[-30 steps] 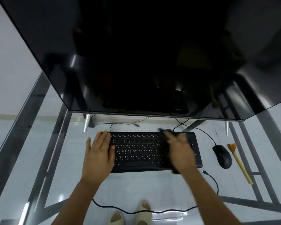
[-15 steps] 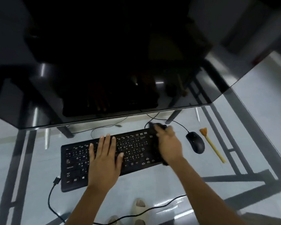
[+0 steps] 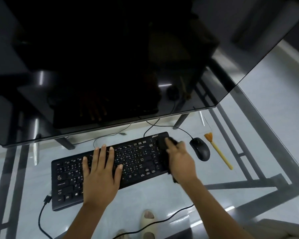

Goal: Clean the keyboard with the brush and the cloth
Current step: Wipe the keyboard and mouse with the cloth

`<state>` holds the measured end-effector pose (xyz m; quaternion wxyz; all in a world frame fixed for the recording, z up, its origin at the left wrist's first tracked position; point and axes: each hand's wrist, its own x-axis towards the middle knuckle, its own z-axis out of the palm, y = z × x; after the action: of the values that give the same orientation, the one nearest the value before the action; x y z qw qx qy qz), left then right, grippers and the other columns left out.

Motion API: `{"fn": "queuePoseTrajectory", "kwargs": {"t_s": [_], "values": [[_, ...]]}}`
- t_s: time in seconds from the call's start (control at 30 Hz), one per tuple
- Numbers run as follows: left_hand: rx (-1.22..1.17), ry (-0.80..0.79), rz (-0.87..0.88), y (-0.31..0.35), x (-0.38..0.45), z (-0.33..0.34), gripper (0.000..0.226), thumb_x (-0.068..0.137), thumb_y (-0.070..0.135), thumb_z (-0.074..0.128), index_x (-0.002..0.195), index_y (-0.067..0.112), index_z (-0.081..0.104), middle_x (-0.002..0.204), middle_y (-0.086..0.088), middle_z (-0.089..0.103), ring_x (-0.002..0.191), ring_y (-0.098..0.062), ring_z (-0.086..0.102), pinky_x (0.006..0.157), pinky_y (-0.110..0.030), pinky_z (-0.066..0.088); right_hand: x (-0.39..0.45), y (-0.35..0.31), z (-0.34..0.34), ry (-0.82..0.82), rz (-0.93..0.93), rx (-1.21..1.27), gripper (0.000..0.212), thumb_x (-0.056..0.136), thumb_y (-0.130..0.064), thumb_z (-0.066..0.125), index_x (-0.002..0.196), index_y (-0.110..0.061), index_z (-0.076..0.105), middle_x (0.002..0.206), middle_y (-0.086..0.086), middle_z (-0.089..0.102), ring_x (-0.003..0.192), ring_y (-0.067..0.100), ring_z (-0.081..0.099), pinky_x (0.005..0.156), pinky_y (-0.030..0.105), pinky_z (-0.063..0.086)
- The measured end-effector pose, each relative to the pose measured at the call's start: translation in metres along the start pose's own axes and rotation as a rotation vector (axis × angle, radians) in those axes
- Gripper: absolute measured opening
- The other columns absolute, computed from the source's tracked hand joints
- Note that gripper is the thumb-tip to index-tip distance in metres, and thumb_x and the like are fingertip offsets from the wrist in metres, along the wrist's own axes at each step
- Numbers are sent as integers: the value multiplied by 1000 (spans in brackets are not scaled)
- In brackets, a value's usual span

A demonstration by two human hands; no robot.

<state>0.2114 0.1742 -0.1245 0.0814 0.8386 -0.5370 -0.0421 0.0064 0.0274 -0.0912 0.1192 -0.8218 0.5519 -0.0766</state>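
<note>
We wipe keyboard (image 3: 110, 171) at desk centre — left hand (image 3: 100, 175) flat on keys, fingers straight; right hand (image 3: 179, 161) presses dark cloth (image 3: 164, 144) on its 3 o'clock end. Brush (image 3: 217, 150) idle beyond mouse (image 3: 200, 149). Risk: hard sweep knocks mouse.

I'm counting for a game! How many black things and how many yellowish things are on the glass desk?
Black: 4 — big black monitor, black Acer keyboard, black computer mouse, dark cloth under the right hand.
Yellowish: 1 — wooden-handled brush.
Total: 5
</note>
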Motion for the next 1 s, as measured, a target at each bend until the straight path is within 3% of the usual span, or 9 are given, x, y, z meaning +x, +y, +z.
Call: {"fn": "queuePoseTrajectory", "kwargs": {"t_s": [0.1,0.27,0.43,0.57,0.67,0.77,0.83,0.93,1.0], "values": [[5,-1,-4,-1,-1,0,64,97,49,22,149,13,34,156,-11,28,147,-29,18,117,-58,11,-7,-4,-2,29,112,6,43,98,-21,49,140,-15,45,108,16,53,61,33,65,52,38,53],[-24,8,-2,1,-1,1,64,97,49,23,149,13,33,157,-10,26,147,-28,16,117,-58,11,-53,-32,11,-116,-233,-9,67,65,-24,85,127,-18,60,89,6,57,39,13,55,36,24,50],[-18,-24,8,-1,0,1,65,98,53,20,151,15,29,159,-7,21,149,-25,10,118,-56,9,-11,20,-2,8,111,30,42,95,-14,52,137,-18,49,110,17,53,61,31,63,52,38,54],[0,-39,-12,-2,0,2,66,98,55,18,152,17,25,160,-6,19,149,-24,9,118,-55,9,-4,-4,7,52,142,43,39,97,-16,49,134,-7,50,108,20,55,73,37,64,54,38,52],[-22,-24,-8,-3,0,2,65,98,54,23,152,17,26,160,-5,19,149,-24,9,118,-55,7,-18,-40,17,33,-6,82,43,90,-15,61,132,-6,55,99,16,57,57,29,63,45,32,51],[-50,-13,-7,-5,-1,3,64,98,54,25,152,19,27,160,-4,18,149,-21,6,119,-52,3,-39,-67,27,-44,-387,53,50,79,-21,75,126,-14,61,89,6,57,46,16,56,38,24,48],[-73,-15,10,-5,1,3,63,99,53,24,152,20,26,160,-2,16,149,-20,5,119,-51,3,-37,-59,24,-112,-501,38,54,78,-20,74,129,-23,59,90,4,55,47,17,55,39,27,52],[-83,-14,28,-11,1,2,60,100,52,22,152,22,23,160,-1,17,149,-19,5,119,-49,4,-6,-24,10,-46,-190,98,46,88,-14,64,131,-27,58,97,11,54,51,28,58,48,39,57],[-81,-11,42,-15,-1,2,57,101,49,21,152,22,23,160,-1,19,149,-19,5,119,-48,4,-4,-10,7,15,-117,123,40,89,-10,61,127,-25,62,98,10,52,56,30,60,51,42,57]]}}
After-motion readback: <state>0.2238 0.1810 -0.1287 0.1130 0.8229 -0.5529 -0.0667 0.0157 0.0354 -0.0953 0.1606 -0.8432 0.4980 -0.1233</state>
